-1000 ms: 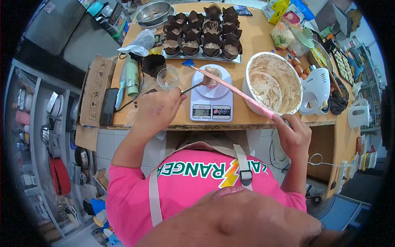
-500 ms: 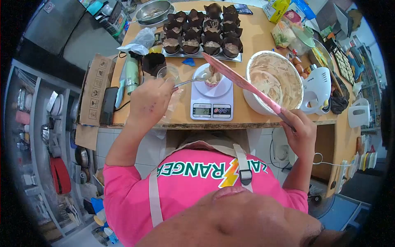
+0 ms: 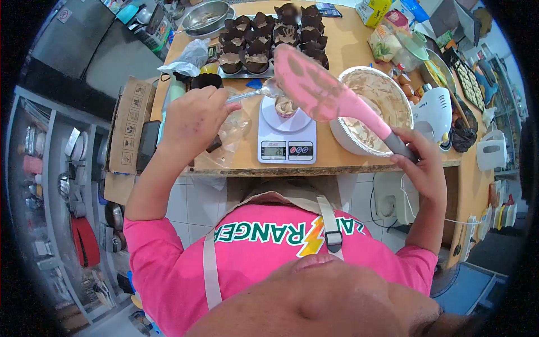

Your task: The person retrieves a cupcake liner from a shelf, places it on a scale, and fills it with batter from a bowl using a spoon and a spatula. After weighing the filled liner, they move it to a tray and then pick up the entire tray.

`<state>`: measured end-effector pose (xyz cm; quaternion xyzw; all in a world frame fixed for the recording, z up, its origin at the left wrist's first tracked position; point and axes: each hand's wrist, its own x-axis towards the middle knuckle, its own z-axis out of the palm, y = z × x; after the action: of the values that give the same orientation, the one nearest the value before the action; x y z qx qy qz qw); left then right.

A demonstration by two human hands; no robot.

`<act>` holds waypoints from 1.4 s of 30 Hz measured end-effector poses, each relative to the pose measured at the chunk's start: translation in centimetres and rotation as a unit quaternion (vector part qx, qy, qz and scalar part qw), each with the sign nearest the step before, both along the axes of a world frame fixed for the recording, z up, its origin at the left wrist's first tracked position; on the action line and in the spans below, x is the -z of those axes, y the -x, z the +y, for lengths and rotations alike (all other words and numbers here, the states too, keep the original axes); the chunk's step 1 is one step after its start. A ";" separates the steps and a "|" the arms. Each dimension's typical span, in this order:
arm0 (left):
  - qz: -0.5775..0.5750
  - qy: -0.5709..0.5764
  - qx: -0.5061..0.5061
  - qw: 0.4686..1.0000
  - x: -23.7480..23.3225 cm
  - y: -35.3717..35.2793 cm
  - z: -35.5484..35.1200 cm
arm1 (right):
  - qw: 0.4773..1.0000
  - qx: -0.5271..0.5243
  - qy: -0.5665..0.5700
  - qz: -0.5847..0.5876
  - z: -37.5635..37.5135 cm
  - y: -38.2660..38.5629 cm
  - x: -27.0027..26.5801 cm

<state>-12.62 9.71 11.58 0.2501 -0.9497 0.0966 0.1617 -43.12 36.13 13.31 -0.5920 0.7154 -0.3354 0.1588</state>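
Observation:
My left hand (image 3: 196,118) is closed around the handle of a metal spoon (image 3: 269,89), whose bowl is up against the pink spatula's blade. In my right hand (image 3: 421,163) is the grey handle of that silicone spatula (image 3: 325,92), smeared with brown batter. Below the spoon and blade, a small paper cup of batter (image 3: 286,106) rests on a white kitchen scale (image 3: 287,140); its display seems to read 26. Right of the scale stands a white mixing bowl (image 3: 404,106) with batter coating its inside, partly covered by the spatula.
Behind the scale, a tray (image 3: 233,74) carries several filled dark cupcake liners (image 3: 258,53). A white hand mixer (image 3: 435,109) and eggs (image 3: 409,90) are right of the bowl. A cardboard box (image 3: 130,123) stands at the table's left edge. A metal bowl (image 3: 206,17) sits at the back left.
The spatula has turned its broad face toward me and come nearer, its blade now meeting the spoon. The spoon has risen off the cup. Both hands have moved slightly outward.

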 end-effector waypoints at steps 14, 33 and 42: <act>0.124 -0.295 -0.019 0.947 0.2 -1.5 -1.1 | 0.972 0.073 -0.073 -0.213 1.6 0.9 0.8; -0.069 0.117 0.115 0.984 -6.5 1.2 -2.2 | 0.864 -0.006 -0.031 0.502 -1.4 -3.1 -9.3; -0.075 0.139 0.131 0.979 -5.7 2.1 -2.2 | 0.828 -0.006 -0.041 0.559 -1.9 -4.1 -10.0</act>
<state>-14.69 7.55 17.32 0.0903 -0.9610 0.2241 0.1343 -39.02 34.20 23.36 -0.6758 0.6912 0.0837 -0.2420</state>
